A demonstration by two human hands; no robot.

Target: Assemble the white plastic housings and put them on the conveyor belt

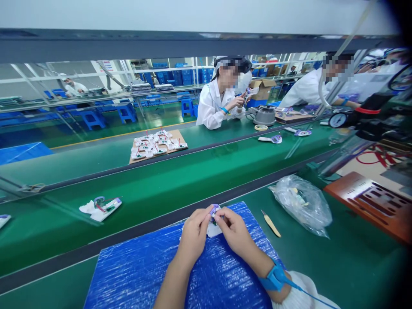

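Observation:
Both of my hands meet over the far edge of a blue plastic-covered board (141, 270). Between them is a white and purple plastic housing half (214, 229), with dark green bits inside it. My left hand (195, 229) grips its left side, thumb and fingers closed. The fingers of my right hand (234, 227) are pinched on its right side and hide part of it. A blue wrist strap (276, 277) with a cord is on my right wrist. Right of the board lies a pointed tool with a pale handle (272, 225).
A clear plastic bag (302, 206) and an orange-brown fixture (370, 201) sit to the right. Beyond runs a green conveyor (167, 184) carrying a white housing with wires (101, 208). Several more housings rest on cardboard (180, 139). Across the line a co-worker (214, 101) handles a part.

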